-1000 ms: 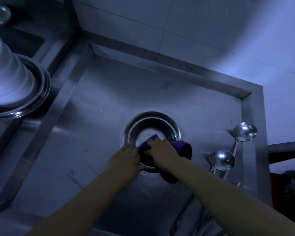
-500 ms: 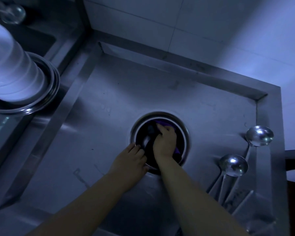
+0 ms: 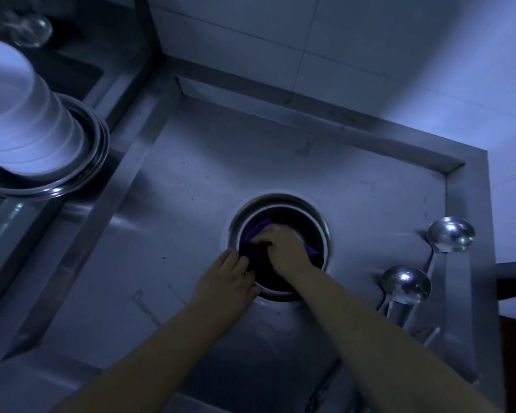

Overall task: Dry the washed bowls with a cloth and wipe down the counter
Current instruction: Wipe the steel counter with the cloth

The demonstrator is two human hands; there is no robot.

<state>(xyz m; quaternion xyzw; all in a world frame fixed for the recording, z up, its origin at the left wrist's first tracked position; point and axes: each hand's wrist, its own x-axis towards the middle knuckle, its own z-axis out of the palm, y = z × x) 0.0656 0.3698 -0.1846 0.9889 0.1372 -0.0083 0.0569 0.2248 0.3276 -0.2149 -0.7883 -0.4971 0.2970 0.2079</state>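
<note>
My left hand (image 3: pixel 225 278) holds the bowl (image 3: pixel 322 231) rim tight. My right hand (image 3: pixel 283 248) grips the purple cloth (image 3: pixel 258 231) inside it. I should rub all around and keep the bowl from sliding.

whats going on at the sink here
A person is drying a steel bowl that sits in the steel sink. The right hand is inside the bowl, pressing a purple cloth against it, while the left hand grips the near rim to steady it. A stack of white bowls stands in a steel basin to the left, and two ladles lean at the sink's right edge.
</note>
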